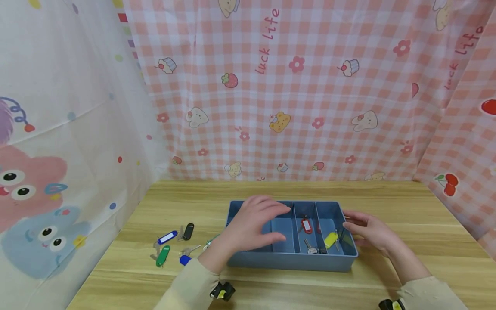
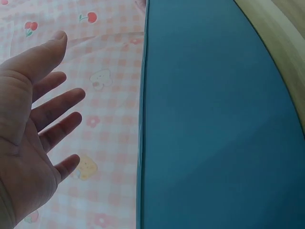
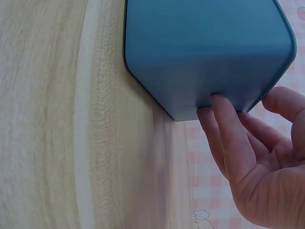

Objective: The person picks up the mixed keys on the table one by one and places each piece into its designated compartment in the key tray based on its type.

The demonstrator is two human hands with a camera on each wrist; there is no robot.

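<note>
A blue divided box (image 1: 290,261) stands on the table, its long side toward me. My left hand (image 1: 255,224) hovers over its left and middle compartments, fingers spread and holding nothing; it hides part of the inside. At the box's right end, my right hand (image 1: 368,230) touches the outer wall with its fingertips (image 3: 220,102), the thumb beside the rim. A yellow key tag (image 1: 331,240) lies in the rightmost compartment. One compartment further left holds a red key tag (image 1: 306,225) and a silver key (image 1: 310,246) near a dark tag.
Left of the box lie keys with tags: a blue one (image 1: 168,237), a black one (image 1: 188,231), a green one (image 1: 162,256) and another blue one (image 1: 185,259) near my left sleeve. A greenish tag is partly hidden by my left forearm. Patterned curtains (image 1: 294,94) enclose the table.
</note>
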